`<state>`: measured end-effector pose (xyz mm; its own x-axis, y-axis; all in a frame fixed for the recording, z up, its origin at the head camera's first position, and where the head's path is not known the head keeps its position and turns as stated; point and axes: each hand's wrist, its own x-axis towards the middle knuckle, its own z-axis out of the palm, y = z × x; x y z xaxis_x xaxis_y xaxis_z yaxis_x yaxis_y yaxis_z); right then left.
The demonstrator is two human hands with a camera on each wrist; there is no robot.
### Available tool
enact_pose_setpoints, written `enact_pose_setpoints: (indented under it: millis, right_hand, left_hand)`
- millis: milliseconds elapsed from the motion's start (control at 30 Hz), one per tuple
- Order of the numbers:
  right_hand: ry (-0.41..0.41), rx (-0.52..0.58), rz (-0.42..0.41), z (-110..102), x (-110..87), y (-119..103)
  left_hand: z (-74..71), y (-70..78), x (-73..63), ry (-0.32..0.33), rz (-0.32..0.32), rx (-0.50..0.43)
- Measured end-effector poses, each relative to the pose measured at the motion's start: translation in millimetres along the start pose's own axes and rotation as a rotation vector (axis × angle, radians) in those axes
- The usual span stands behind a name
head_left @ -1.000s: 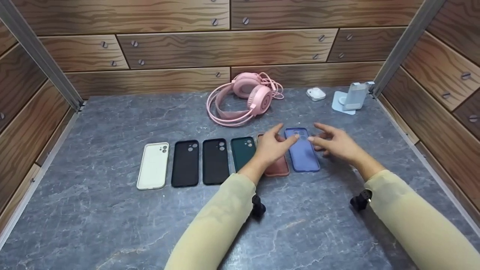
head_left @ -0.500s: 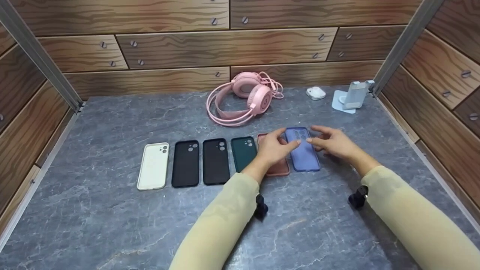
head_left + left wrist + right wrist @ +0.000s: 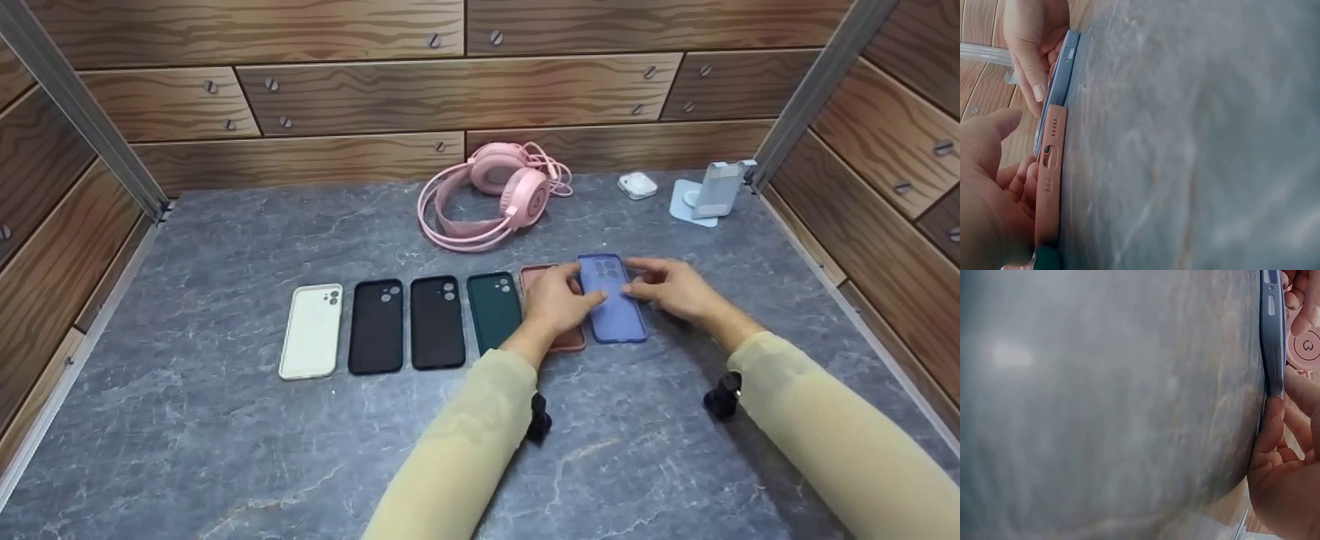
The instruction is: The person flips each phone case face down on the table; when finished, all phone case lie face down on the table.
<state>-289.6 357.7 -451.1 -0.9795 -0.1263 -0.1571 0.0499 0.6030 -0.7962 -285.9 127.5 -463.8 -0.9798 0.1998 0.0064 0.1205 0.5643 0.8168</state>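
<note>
A blue phone case (image 3: pixel 616 319) lies flat at the right end of a row of phone cases. My right hand (image 3: pixel 679 291) holds its right edge, thumb over the top and curled fingers at the side. My left hand (image 3: pixel 556 300) is above the pink phone case (image 3: pixel 568 343), partly covering it. Its fingers reach the blue case's left edge, while the left wrist view shows the left thumb (image 3: pixel 1008 121) raised off the case. Left of these lie a dark green case (image 3: pixel 493 309), two black cases (image 3: pixel 376 326) and a white case (image 3: pixel 311 331).
Pink headphones (image 3: pixel 491 196) with a coiled cable lie behind the row. A small white case-like object (image 3: pixel 637 185) and a light blue folding stand (image 3: pixel 712 196) are at the back right. Wood-patterned panels (image 3: pixel 360 94) wall the grey marbled table (image 3: pixel 225 450).
Both hands have closed in on the blue case from either side. The left hand shifted slightly right and down, and the right hand's fingers came to its edge. The cases stay in their row.
</note>
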Motion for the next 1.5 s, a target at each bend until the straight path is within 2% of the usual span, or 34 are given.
enact_pose_setpoints:
  millis: [200,433,733,967,1300,1500]
  right_hand:
    - [0.002,-0.005,-0.02,-2,0.9,0]
    - [-0.015,-0.049,-0.056,-1,2.3,1]
    - [-0.021,-0.081,-0.079,0,0.6,4]
    - [-0.022,-0.042,-0.084,-1,1.3,2]
    - [0.036,-0.002,-0.021,2,-1.6,-7]
    - [0.041,0.107,0.001,3,-4.4,-7]
  left_hand:
    - [2.0,4.2,0.2,-0.005,-0.014,0.086]
    - [0.8,4.6,0.3,-0.021,-0.02,0.104]
    - [0.3,4.6,1.8,-0.081,-0.048,0.105]
    - [-2.9,5.1,4.9,-0.098,-0.049,0.103]
    - [-2.8,5.2,5.1,-0.104,-0.065,0.133]
    - [-3.3,4.5,5.3,-0.111,-0.057,0.148]
